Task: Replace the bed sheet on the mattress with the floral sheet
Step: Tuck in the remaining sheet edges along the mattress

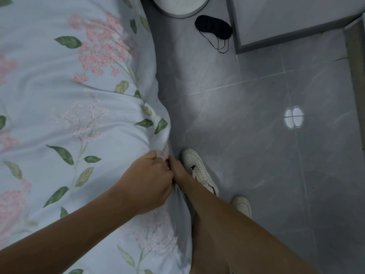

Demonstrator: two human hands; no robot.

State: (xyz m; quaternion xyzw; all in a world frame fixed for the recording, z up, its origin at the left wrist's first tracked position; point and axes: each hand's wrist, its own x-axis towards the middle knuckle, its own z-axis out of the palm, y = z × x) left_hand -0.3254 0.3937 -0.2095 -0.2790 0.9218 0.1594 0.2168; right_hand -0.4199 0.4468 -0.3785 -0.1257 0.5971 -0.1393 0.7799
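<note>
Pale blue cotton printed with pink blossom sprays and green leaves — the floral sheet (79, 107) — lies spread over the mattress, covering all of the bed I can see, and its edge hangs down the side next to the grey tiled floor (256, 155). At that edge both my hands meet. My left hand (148, 180) has its fingers curled round a gathered fold of the cloth, right where the sheet bulges out over the side of the bed. My right hand (175, 169) reaches in just beside it, touching it, and seems to pinch the same fold from the floor side, though most of its fingers are hidden behind the left, so I cannot say how firmly it holds.

I judge the spreading is mostly done and I am now pulling this side taut or tucking it. The risk lies in the bunching: creases run from my grip across the top, so a hard tug here could drag the sheet off the far side, which I cannot see. If the fold slips from my fingers, the edge would drop slack against my white lace-up sneakers (199, 171), which stand close to the bed.

Further off, a black sleep mask with thin straps (214, 26) lies on the floor near a pale cabinet (286, 18).
</note>
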